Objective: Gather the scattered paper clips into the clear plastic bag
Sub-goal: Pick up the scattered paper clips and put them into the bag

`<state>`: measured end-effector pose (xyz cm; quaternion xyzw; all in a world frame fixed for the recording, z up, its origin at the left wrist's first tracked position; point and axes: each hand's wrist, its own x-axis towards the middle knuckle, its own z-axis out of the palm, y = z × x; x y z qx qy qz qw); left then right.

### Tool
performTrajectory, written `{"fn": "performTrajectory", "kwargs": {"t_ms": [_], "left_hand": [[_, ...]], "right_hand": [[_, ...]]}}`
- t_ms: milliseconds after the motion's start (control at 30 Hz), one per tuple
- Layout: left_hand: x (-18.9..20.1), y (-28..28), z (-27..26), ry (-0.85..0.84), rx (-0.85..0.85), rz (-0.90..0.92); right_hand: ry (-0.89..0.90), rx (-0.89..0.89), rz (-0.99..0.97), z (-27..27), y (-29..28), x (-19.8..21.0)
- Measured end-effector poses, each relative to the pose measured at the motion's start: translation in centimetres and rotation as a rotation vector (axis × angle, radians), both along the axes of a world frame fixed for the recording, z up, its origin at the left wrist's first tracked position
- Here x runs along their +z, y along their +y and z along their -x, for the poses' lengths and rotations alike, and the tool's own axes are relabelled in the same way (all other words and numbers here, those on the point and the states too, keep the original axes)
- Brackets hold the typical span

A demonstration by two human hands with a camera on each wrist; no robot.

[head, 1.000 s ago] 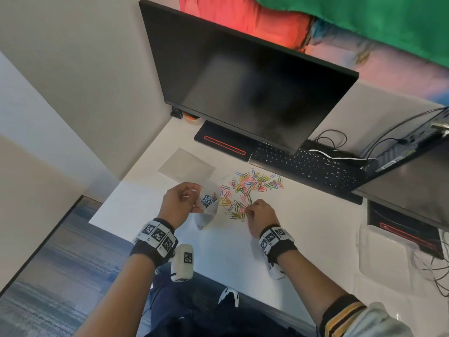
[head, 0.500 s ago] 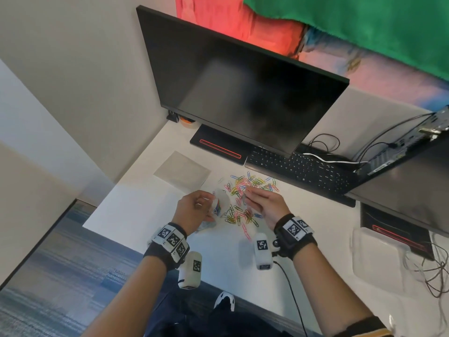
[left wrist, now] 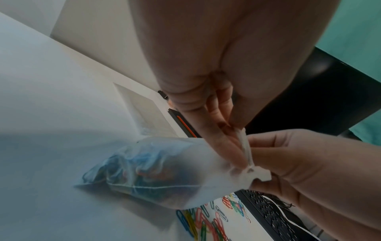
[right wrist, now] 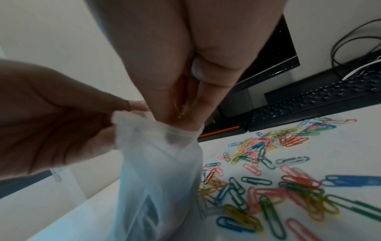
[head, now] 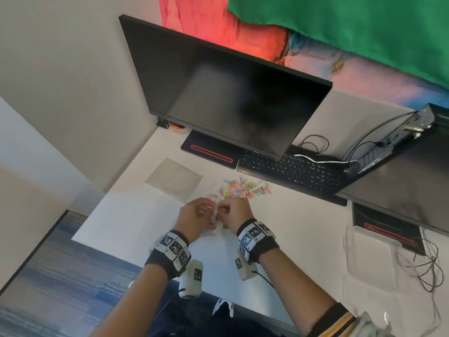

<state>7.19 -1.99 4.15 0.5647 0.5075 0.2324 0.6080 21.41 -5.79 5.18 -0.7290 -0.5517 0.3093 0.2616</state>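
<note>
Several coloured paper clips [head: 243, 188] lie scattered on the white desk [head: 303, 227] in front of the keyboard; the right wrist view shows them close up [right wrist: 268, 179]. My left hand [head: 209, 212] pinches the rim of the clear plastic bag [left wrist: 154, 171] and holds its mouth up. Clips show through the bag's lower end. My right hand [head: 224, 210] has its fingertips [right wrist: 185, 117] dipped into the bag's mouth [right wrist: 160, 130], pinching yellow paper clips [right wrist: 181, 110]. In the head view the hands hide most of the bag [head: 213, 218].
A black monitor [head: 230, 93] and keyboard [head: 291, 171] stand behind the clips. A flat grey sheet [head: 173, 177] lies at the left. A clear plastic lid [head: 371, 259] and loose cables [head: 425, 268] sit at the right. The desk's front edge runs just below my wrists.
My right hand left the pile of clips and came back to the bag's mouth with clips pinched in it. My left hand kept hold of the bag.
</note>
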Motion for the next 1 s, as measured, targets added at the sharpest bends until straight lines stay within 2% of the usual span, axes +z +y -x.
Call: {"fn": "performTrajectory", "kwargs": {"t_ms": [200,300,367,433,467,500,633,700,733,867,1000], "left_hand": [[-0.4,0.3,0.0,-0.041,0.022,0.004],[-0.3,0.3,0.0,-0.066,0.039,0.016],[-0.1,0.5,0.3,-0.08,0.053,0.015],[0.1,0.9,1.2,-0.083,0.072,0.008],[0.2,1.2,1.7,-0.088,0.084,0.007],[0.3,1.5,2.4,-0.097,0.097,0.005],[0.6,2.9,4.7,-0.112,0.168,-0.018],[0.5,3.4,5.4,-0.114,0.2,-0.022],[0.6,3.5,5.7,-0.116,0.21,-0.02],[0.8,3.5,5.8,-0.116,0.215,-0.023],[0.8,3.3,5.6,-0.137,0.202,-0.015]], "right_hand": [[-0.145,0.098,0.024,0.2,0.0,-1.3],[-0.135,0.172,0.028,0.0,0.0,-0.8],[-0.004,0.122,-0.045,-0.5,-0.3,0.0],[0.215,-0.084,-0.111,-1.7,-1.2,0.4],[0.262,-0.171,-0.121,-2.8,-1.7,0.1],[0.226,-0.215,-0.082,-4.1,-2.2,-0.9],[-0.009,-0.203,0.328,-7.1,-4.5,-5.4],[-0.153,-0.145,0.4,-6.7,-5.4,-6.6],[-0.172,-0.132,0.398,-6.3,-5.6,-7.0],[-0.052,-0.191,0.25,-4.1,-4.0,-8.0],[-0.085,-0.143,0.133,-2.6,-1.4,-8.1]]}}
